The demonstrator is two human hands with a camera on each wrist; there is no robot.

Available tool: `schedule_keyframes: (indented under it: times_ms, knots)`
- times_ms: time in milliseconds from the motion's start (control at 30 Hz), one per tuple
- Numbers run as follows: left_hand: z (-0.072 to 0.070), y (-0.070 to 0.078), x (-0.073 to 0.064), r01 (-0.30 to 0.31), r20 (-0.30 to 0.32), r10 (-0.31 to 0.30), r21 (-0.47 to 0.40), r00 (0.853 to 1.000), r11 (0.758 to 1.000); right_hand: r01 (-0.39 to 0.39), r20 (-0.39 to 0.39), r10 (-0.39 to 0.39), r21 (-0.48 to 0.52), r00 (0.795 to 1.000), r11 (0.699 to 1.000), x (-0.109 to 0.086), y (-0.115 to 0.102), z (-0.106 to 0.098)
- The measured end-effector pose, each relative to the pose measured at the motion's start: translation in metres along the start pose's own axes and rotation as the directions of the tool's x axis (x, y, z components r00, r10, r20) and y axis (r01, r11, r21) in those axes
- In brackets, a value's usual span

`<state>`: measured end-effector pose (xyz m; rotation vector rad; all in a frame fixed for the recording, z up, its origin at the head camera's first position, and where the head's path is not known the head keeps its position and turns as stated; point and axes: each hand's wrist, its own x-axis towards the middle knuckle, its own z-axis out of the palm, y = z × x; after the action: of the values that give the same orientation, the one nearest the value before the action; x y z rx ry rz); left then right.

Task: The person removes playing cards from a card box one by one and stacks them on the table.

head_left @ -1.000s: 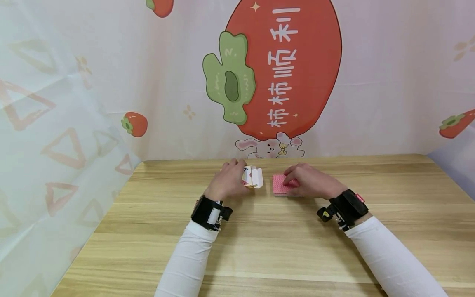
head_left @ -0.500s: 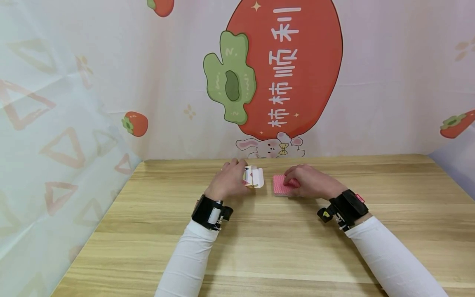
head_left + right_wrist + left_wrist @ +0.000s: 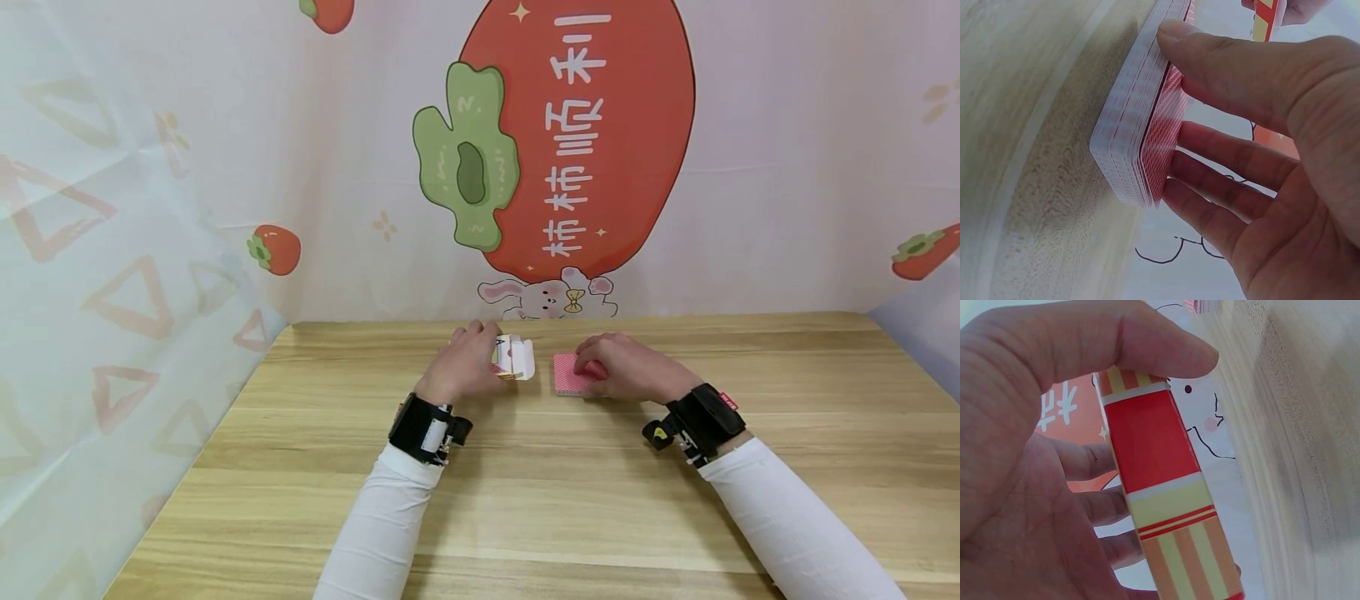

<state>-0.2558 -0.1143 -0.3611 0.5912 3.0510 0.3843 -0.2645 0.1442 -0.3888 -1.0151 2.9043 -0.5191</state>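
Observation:
In the head view, my left hand (image 3: 467, 362) grips a playing card box (image 3: 504, 358) whose white flap stands out open on its right end. The left wrist view shows the box's striped, red and cream narrow side (image 3: 1157, 440), with the thumb over its upper end and the other fingers behind it. Just to the right, a deck of playing cards (image 3: 567, 375) with red patterned backs lies face down on the table. My right hand (image 3: 633, 371) holds the deck; in the right wrist view the thumb presses the edge of the stack (image 3: 1125, 144) and fingertips touch its back.
The wooden table (image 3: 525, 500) reaches back to a cloth backdrop (image 3: 352, 167) printed with persimmons and a rabbit. A short gap of tabletop separates the box flap from the deck. Black wrist cameras (image 3: 705, 421) are strapped over the white sleeves.

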Motion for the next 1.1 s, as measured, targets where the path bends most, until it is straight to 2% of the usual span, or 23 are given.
schedule_keyframes:
  times_ms: [1100]
  knots:
    - [0.0, 0.0024, 0.0, 0.002, 0.0, -0.002, 0.011, 1.0, 1.0, -0.008, 0.006, 0.008, 0.0, 1.0, 1.0, -0.0002, 0.0, 0.0013]
